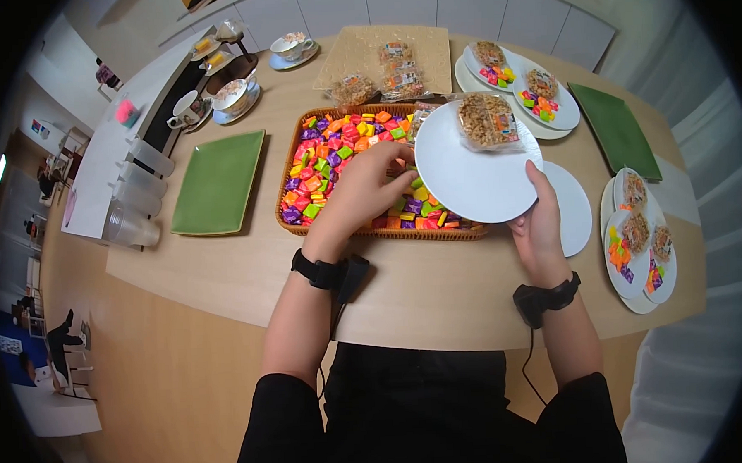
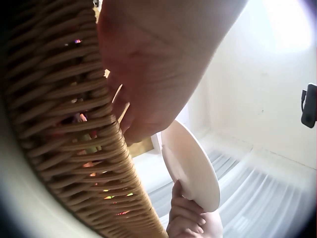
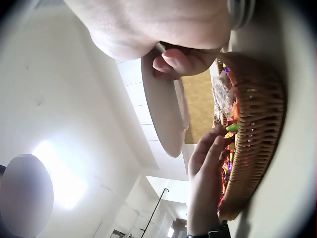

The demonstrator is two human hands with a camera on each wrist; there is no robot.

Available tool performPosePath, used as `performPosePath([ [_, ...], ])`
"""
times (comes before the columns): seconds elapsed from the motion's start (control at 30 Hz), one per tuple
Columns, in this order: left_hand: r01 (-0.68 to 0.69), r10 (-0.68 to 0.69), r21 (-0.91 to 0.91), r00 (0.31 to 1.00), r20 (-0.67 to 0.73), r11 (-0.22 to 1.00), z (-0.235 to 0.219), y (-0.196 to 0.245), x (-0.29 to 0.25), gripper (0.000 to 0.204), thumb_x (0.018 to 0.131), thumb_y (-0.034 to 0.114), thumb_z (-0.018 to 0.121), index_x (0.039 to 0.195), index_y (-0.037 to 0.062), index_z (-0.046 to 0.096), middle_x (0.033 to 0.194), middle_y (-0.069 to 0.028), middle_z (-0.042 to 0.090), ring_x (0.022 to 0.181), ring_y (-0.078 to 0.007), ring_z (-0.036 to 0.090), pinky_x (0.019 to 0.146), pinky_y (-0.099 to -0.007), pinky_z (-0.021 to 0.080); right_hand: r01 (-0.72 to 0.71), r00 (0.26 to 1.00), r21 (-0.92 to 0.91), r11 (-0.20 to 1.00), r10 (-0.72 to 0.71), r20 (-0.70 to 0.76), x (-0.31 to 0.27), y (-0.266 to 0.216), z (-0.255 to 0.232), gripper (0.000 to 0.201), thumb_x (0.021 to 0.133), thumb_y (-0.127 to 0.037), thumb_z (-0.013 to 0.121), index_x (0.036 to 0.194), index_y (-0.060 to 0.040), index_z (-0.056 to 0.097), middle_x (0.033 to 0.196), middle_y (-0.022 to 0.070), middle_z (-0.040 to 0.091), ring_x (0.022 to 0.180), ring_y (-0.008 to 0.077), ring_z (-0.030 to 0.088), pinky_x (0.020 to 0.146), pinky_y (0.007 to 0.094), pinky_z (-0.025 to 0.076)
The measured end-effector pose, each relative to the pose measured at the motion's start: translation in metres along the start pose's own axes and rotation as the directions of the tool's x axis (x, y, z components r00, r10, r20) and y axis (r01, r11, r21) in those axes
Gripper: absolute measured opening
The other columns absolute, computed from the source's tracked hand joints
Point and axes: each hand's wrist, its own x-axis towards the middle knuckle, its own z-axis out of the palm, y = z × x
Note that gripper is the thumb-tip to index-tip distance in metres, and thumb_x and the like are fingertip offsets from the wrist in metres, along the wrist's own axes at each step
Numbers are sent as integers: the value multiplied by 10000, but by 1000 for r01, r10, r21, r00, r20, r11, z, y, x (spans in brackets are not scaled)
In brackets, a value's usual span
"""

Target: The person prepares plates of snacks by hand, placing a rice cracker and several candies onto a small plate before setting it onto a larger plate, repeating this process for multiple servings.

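Note:
My right hand (image 1: pixel 538 224) holds a round white plate (image 1: pixel 472 181) by its near right edge, thumb on the rim and fingers underneath. A clear-wrapped cereal cluster snack (image 1: pixel 488 120) sits toward the plate's far side. The plate is tilted and overlaps the right end of a wicker basket (image 1: pixel 338 231) full of bright wrapped candies (image 1: pixel 322 163). Over the basket, my left hand (image 1: pixel 369 186) reaches in with bent fingers. In the right wrist view its fingertips are right at a green wrapped candy (image 3: pixel 232 127); I cannot tell whether they pinch it.
Another white plate (image 1: pixel 575 206) lies under the held one. Plates with snacks and candies (image 1: pixel 636 245) stand at the right and back right. Green square plates (image 1: pixel 220 184) lie on both sides. A textured board (image 1: pixel 429 43) with wrapped snacks, cups (image 1: pixel 231 97) and clear plastic containers (image 1: pixel 131 225) stand around.

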Motion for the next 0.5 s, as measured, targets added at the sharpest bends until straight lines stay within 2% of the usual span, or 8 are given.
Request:
performPosePath([
  [0.03,-49,49,36,999,6,998,0,0,0,278,906,117,744,1150,9,669,1048,-114,684,948,-222,696,843,-346,557,2,1000,1,1000,-2,1,1,0,-2,325,1046,-386,551,983,-70,598,711,-38,583,445,20,399,367,194,260],
  [0.13,-75,71,96,996,48,993,0,3,0,267,877,138,771,1096,20,675,1062,-118,672,959,-244,684,853,-364,554,32,999,81,996,-30,-22,1,-2,-8,315,1042,-380,557,987,-73,597,724,-38,587,448,19,392,368,195,260],
  [0.17,-161,159,164,987,28,973,1,0,0,268,853,161,794,1057,34,674,1062,-110,650,991,-257,671,849,-378,554,28,999,93,995,-24,-45,-3,-5,-7,310,1042,-376,557,990,-73,596,729,-37,588,449,20,388,368,197,261],
  [0.2,-113,100,152,991,91,982,-1,7,0,285,835,170,813,1049,42,675,1058,-111,634,1012,-264,656,846,-378,554,20,998,105,994,-13,-68,-6,-6,-7,305,1041,-373,558,993,-74,595,734,-37,589,450,20,384,368,199,262],
  [0.27,-196,191,143,980,44,970,4,3,-1,310,808,171,833,1034,36,670,1033,-114,611,967,-269,639,811,-378,549,17,998,118,993,-9,-62,-4,-3,-10,303,1041,-371,557,1000,-73,596,737,-37,588,452,21,385,368,199,262],
  [0.37,-141,129,151,988,89,978,4,9,-2,321,788,172,847,1011,28,667,984,-116,603,895,-266,623,770,-384,539,9,999,123,992,-3,-49,-1,1,-15,301,1041,-368,555,1013,-71,597,738,-37,585,456,23,386,370,200,262],
  [0.5,-190,176,165,980,97,968,7,7,-3,327,768,153,852,1008,24,671,933,-113,600,848,-258,616,746,-386,530,-8,1000,127,992,12,-29,1,2,-15,304,1040,-372,558,1015,-72,601,730,-40,576,462,22,389,371,200,260],
])
